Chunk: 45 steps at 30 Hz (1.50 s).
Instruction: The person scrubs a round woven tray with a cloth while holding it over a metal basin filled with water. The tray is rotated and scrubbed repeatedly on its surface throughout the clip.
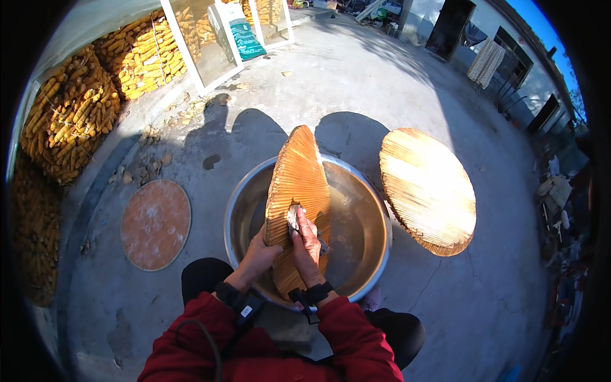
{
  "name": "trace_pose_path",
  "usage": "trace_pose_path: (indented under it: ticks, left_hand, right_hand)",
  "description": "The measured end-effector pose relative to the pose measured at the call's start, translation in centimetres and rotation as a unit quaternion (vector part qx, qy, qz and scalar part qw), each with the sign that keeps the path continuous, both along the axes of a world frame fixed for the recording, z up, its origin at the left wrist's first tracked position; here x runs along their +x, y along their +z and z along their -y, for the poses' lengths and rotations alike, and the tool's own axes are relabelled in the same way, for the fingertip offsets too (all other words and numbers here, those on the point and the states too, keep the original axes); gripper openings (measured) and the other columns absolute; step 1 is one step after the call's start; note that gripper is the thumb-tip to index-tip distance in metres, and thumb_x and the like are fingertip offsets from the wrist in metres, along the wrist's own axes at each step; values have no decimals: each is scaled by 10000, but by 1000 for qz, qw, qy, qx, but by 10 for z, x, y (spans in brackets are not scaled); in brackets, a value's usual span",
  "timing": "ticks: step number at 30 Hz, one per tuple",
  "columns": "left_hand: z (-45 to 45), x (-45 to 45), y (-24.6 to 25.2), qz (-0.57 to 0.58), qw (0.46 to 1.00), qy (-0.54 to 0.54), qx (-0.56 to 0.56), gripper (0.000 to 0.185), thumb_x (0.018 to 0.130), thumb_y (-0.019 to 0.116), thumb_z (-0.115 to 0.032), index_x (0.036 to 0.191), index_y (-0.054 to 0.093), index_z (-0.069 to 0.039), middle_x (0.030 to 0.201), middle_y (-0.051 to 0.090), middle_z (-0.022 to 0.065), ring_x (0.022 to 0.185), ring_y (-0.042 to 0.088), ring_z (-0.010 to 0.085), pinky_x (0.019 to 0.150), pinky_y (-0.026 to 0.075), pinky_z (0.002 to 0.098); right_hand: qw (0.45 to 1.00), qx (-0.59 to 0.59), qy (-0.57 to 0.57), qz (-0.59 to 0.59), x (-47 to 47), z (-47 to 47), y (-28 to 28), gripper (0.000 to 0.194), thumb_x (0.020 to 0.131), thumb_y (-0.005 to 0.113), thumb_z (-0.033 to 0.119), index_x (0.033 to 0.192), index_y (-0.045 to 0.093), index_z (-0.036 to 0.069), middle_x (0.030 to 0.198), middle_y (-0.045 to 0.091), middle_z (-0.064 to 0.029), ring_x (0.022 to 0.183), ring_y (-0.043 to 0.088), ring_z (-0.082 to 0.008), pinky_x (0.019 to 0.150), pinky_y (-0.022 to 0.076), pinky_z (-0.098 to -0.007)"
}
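A round mat of sewn plant stalks [300, 172] is tilted up on edge inside a wide metal basin [366, 224] in front of me. My left hand [258, 259] grips the mat's left edge, thumb over the ribbed face. Against that face my right hand [308, 246] presses a wet-looking grey cloth [293, 218], bunched under the fingers. Cloudy water [346, 248] lies in the basin, and the mat's lower end reaches down near the front rim. To the basin's right a second round stalk mat [429, 186] stands tilted, brightly sunlit; what supports it is hidden.
A reddish round board [155, 225] lies on the concrete floor [477, 296] at left. Netted stacks of corn cobs [71, 119], framed screens [205, 47] and a green-and-white sack [246, 36] line the left and back. Clutter [556, 191] runs along the right side.
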<state>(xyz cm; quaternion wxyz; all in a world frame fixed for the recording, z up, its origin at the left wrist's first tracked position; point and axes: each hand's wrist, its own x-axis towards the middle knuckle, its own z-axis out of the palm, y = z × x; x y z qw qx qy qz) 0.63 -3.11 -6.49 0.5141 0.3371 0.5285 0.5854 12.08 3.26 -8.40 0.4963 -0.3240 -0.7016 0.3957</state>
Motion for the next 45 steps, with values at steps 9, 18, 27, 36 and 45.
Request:
trace_pose_path:
  ticks: [9, 18, 27, 36, 45]
  left_hand:
    - [2, 0, 4, -15, 999, -41, 11, 644, 776, 535, 116, 1387, 402, -37, 1293, 552, 90, 1194, 525, 194, 1008, 418, 326]
    - [6, -2, 3, -61, 996, -60, 24, 693, 729, 587, 78, 1390, 401, -15, 1268, 562, 108, 1170, 519, 176, 1007, 403, 309]
    - [7, 2, 17, -73, 991, -101, 46, 643, 737, 574, 96, 1354, 414, 9, 1246, 571, 100, 1168, 526, 168, 1015, 403, 323]
    - [8, 4, 29, -142, 983, -108, 40, 794, 744, 629, 28, 1463, 298, -35, 1332, 513, 107, 1230, 467, 170, 1049, 355, 323]
    - [-15, 17, 50, -124, 983, -99, 98, 739, 807, 596, 7, 1466, 269, -74, 1317, 489, 72, 1210, 447, 145, 1004, 373, 300]
  right_hand:
    - [994, 86, -39, 54, -5, -33, -4, 433, 949, 464, 1, 1373, 488, 87, 1262, 545, -132, 1162, 529, -278, 984, 410, -316]
    - [986, -134, 7, -100, -2, -82, -17, 369, 829, 576, -131, 1175, 617, -12, 1120, 647, -75, 1015, 593, -131, 881, 473, -251]
    - [988, -59, 27, -141, 19, -54, 28, 234, 842, 597, -110, 1048, 642, -9, 969, 660, -31, 873, 604, -82, 800, 484, -223]
    - [956, -215, -6, -200, 30, -92, -6, 238, 781, 619, -129, 968, 649, 14, 846, 655, -22, 765, 606, -105, 704, 498, -242]
    - [952, -244, 16, -184, 32, -67, 19, 167, 788, 583, -133, 883, 626, -3, 801, 622, -18, 715, 558, -90, 649, 458, -219]
